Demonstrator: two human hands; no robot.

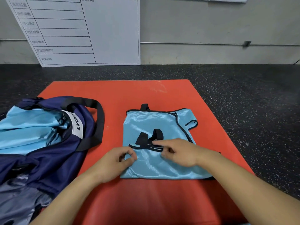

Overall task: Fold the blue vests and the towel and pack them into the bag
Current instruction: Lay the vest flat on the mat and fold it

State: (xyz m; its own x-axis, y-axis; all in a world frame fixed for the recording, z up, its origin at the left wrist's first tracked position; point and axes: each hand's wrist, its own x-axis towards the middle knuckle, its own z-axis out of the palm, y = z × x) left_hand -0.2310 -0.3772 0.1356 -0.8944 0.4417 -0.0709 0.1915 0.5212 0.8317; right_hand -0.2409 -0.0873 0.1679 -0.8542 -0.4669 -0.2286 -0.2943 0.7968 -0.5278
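Navy fabric fills the left edge of the frame: the bag (53, 161) slumps open on the red mat (116, 98), black handle (90, 104) looped over it, and shiny light-blue cloth (27, 127) sits in its mouth, apparently vests already packed. Grey cloth (19, 198) bunches in the lower left corner; whether that is the towel, I cannot tell.

Moving to centre, the left hand (116, 163) comes in low, thumb and forefinger pinching the left border of the blue vest (155, 163), which lies flat and partly folded on the mat at mid-frame.

Just right of it, the right hand (180, 151) pinches the dark-trimmed folded edge, its forefinger stretched across the black straps (150, 137).

This vest looks featherlight, limp and slick, with satin sheen all over, so I judge folds will slide and spring open unless pinned. The bound black edging and the strap roots look like the surest places to take hold; the bare satin would likely slip through fingers.
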